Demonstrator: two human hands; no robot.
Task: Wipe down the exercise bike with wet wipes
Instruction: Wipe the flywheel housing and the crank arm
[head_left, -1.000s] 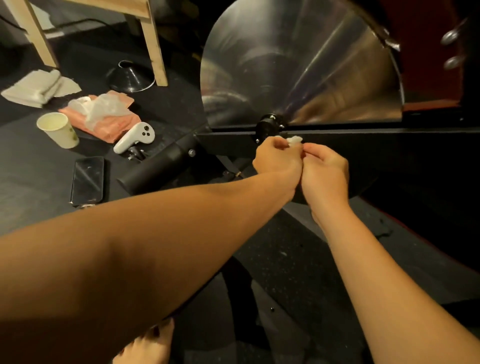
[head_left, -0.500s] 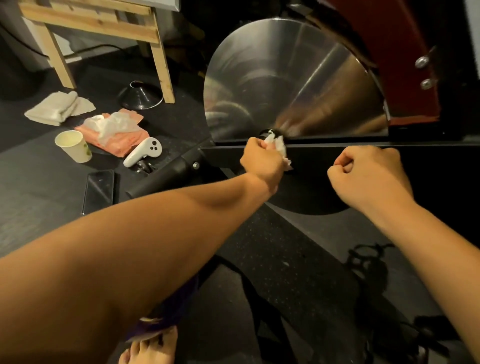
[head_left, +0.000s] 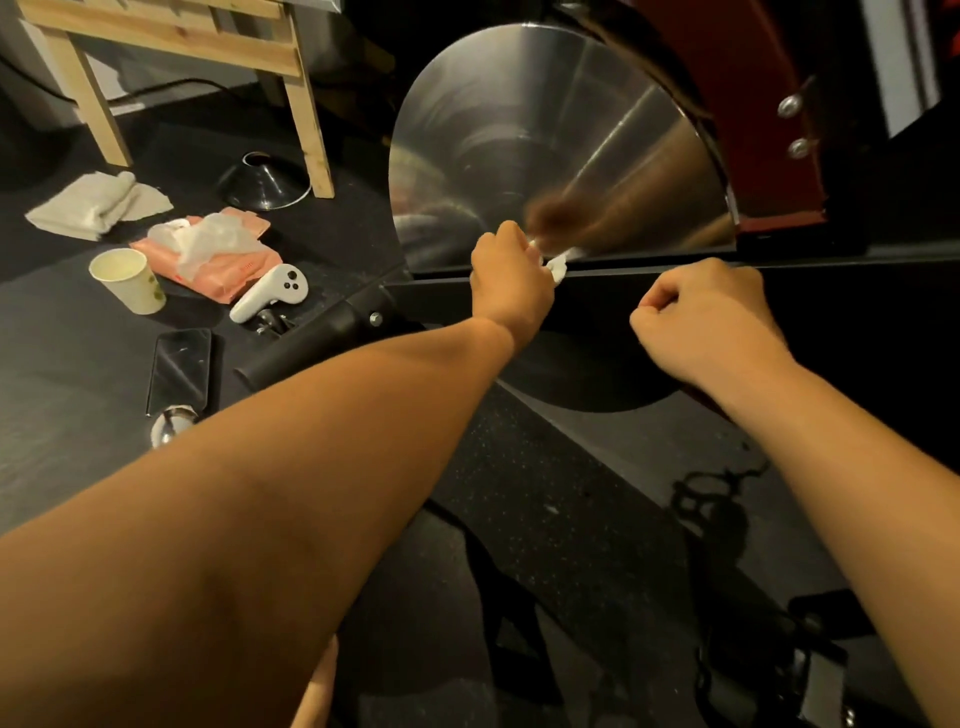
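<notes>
Left hand (head_left: 511, 280) is closed around a small white wet wipe (head_left: 558, 266), of which only a crumpled end shows past the knuckles. Right hand (head_left: 711, 322) is a loose fist with the fingers curled in, and it holds nothing that I can see. It hangs in front of the black horizontal frame bar (head_left: 597, 299), to the right of the wipe and apart from it.

The wipe touches the place where the lower edge of the round silver metal flywheel (head_left: 545, 140) meets the top of this bar. This seam has its long axis from left to right across the view, and most of it lies to the right of the left hand, towards the red guard (head_left: 753, 104). So I judge that the next stroke should follow this line sideways. The left hand is the nearer one and is on the seam, so it is the one to make the stroke.

Further to the left on the dark floor, well apart from the bike, lie a pink pack of wet wipes (head_left: 228, 270), a pale paper cup (head_left: 130, 280) and a white hand controller (head_left: 270, 293).
</notes>
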